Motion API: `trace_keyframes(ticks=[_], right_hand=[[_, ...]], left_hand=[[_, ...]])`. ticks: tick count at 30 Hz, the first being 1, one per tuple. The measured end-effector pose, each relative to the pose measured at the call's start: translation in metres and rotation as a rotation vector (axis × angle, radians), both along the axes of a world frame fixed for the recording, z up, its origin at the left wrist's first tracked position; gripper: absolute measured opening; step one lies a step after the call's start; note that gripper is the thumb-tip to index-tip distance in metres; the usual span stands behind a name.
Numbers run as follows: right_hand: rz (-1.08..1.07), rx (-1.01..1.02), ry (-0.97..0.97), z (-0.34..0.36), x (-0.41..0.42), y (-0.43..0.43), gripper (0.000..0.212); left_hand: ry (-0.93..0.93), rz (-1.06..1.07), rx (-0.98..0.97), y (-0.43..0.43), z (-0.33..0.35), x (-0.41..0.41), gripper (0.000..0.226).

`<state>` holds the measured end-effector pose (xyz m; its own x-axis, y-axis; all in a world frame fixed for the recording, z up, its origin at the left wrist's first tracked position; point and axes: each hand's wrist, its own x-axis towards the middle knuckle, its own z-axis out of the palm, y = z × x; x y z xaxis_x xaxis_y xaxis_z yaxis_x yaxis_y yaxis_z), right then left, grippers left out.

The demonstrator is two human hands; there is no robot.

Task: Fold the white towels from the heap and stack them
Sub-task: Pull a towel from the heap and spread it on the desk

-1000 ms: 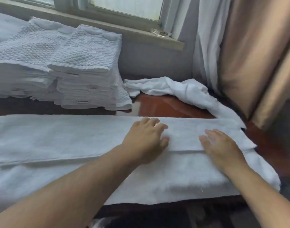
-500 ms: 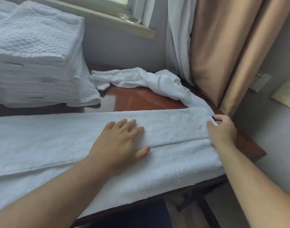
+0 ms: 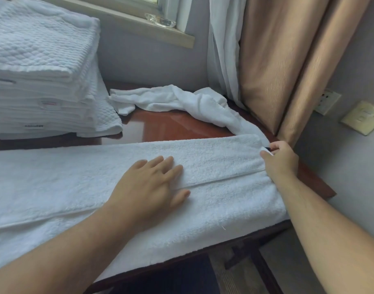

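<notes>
Towel (image 3: 75, 181) laid out long across the near edge of the table (image 3: 171, 126), white and fluffy, its far half folded lengthwise over the near half so a hem line runs left to right across the middle. That's the head view, looking down over both bare forearms. Left hand (image 3: 152, 187) is flat on the cloth, fingers straight and a little spread, palm pressing right on that hem line, with the thumb lying on the lower layer. Right hand (image 3: 281, 160) is out at the towel's right end, close to the table's corner, fingers curled in and pinching the end of the upper flap – how many layers are in that pinch, I can't tell. Behind the work, on the glossy red-brown tabletop, a crumpled towel (image 3: 181, 100) sprawls toward the back right, one end trailing down to meet the far edge of the flat one. At far left stands the stack (image 3: 37, 60) of folded waffle-textured towels, tall and squared up. Beyond it, a windowsill (image 3: 139, 24) with a small glass object (image 3: 160, 20) on it, a sheer white curtain (image 3: 222, 49), then a tan curtain (image 3: 277, 60), and a wall socket (image 3: 328, 101) beside a switch plate (image 3: 362, 117).
</notes>
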<state>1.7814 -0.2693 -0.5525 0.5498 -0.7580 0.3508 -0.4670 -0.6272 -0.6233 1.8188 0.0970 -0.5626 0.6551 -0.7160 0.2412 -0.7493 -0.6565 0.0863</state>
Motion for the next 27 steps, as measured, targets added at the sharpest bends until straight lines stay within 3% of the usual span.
trace_keyframes(ticks=[5,10,15,17,20,23,27], right_hand=[[-0.009,-0.072,0.102,0.008,-0.012,0.005,0.023],[-0.088,-0.042,-0.146,-0.004,-0.09,0.026,0.012],[-0.346,0.423,-0.619,-0.044,-0.14,0.068,0.016],[-0.346,0.725,-0.636,-0.053,-0.146,0.076,0.017],[-0.191,1.147,-0.625,-0.056,-0.148,0.081,0.036],[-0.033,1.182,-0.545,-0.054,-0.15,0.082,0.036],[0.113,1.016,-0.527,-0.045,-0.152,0.088,0.02]], left_hand=[[0.011,0.007,-0.035,0.0,-0.004,0.001,0.072],[0.011,0.014,-0.059,0.0,-0.006,0.004,0.069],[0.005,0.01,-0.06,-0.001,-0.009,0.006,0.065],[0.011,0.01,-0.074,0.0,-0.01,0.007,0.064],[0.039,0.006,-0.088,0.001,-0.01,0.007,0.061],[0.039,0.001,-0.119,0.002,-0.01,0.006,0.056],[0.065,-0.042,-0.215,0.005,-0.004,0.003,0.047]])
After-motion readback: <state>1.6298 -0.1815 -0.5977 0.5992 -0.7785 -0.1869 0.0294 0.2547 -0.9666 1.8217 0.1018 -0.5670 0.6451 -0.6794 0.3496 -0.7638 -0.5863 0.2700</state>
